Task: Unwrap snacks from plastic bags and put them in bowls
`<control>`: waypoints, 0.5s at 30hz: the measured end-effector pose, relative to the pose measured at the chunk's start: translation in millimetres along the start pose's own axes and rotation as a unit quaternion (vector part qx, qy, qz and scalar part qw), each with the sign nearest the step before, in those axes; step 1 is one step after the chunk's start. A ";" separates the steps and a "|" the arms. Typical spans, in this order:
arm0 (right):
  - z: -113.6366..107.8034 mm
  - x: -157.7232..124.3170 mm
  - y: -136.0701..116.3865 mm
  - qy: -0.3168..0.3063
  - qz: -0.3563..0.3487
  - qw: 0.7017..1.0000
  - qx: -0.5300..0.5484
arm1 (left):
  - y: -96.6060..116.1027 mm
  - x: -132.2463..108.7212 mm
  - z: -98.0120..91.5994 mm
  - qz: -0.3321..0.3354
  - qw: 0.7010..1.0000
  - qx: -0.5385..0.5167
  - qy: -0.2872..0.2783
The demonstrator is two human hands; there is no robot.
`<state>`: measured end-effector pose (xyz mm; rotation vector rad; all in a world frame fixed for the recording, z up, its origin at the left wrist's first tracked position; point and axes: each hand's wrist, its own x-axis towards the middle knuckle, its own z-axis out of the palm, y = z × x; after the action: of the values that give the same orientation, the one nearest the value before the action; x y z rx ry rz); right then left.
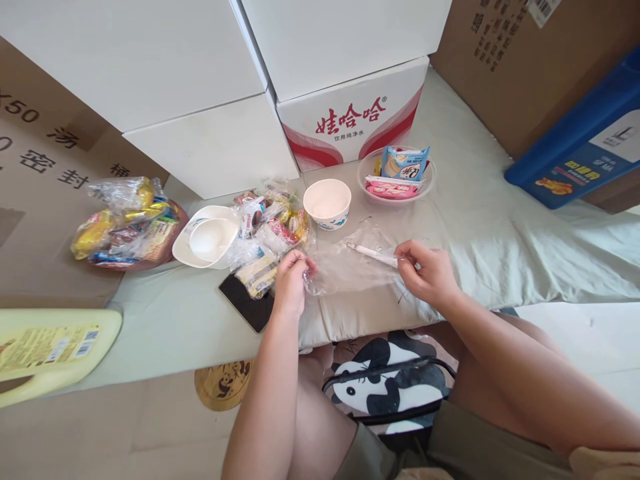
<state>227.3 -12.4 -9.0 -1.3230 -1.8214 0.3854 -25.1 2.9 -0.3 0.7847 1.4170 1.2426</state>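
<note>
My left hand (291, 277) is closed, its fingertips pinching one end of a crumpled clear plastic bag (334, 272). The bag stretches to the right, low over the cloth-covered surface. My right hand (425, 270) is closed on the end of a slim white stick-like thing (373, 253), which points left across the bag; its kind is not clear. Just left of my left hand lies a pile of wrapped snacks (273, 227), some resting on a black phone (245, 303). A white paper bowl (327, 203) with blue print stands behind the bag.
A clear round bowl (367, 190) with blue and pink snack packets stands at the back. Left are an empty white dish (203, 220) and a heaped bowl of snacks (170, 248). White boxes (350, 127) line the back; a blue bottle (555, 160) lies right, a yellow jug (100, 327) left.
</note>
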 end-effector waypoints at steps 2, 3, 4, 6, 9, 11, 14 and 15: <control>1.6 -1.3 -0.1 -0.022 0.006 1.000 -0.006 | -0.1 -0.8 0.3 -0.004 1.000 0.008 -0.008; 2.8 -1.4 0.1 -0.030 0.010 0.999 -0.012 | -0.1 -1.4 0.5 -0.005 1.000 0.013 -0.010; 4.0 -1.2 0.4 -0.035 0.014 0.999 -0.022 | -0.2 -2.1 0.8 -0.005 1.000 0.018 -0.010; 6.1 -0.2 1.2 -0.041 0.030 0.998 -0.045 | -0.4 -3.3 1.4 -0.002 0.999 0.033 -0.009; 7.2 1.6 2.3 -0.036 0.053 0.995 -0.076 | -1.0 -4.7 1.8 -0.002 0.998 0.057 -0.011; 6.9 2.4 2.5 -0.027 0.068 0.993 -0.090 | -1.0 -5.2 1.7 0.001 0.998 0.065 -0.024; 5.8 3.2 2.1 -0.024 0.084 0.992 -0.092 | -0.4 -5.5 1.6 0.008 0.997 0.063 -0.049; 5.5 3.4 1.9 -0.026 0.086 0.992 -0.088 | -0.2 -5.5 1.6 0.008 0.997 0.062 -0.054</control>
<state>224.0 -7.5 -12.1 -1.6128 -1.8229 0.3595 -22.2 -1.8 1.2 0.9351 1.4122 1.1157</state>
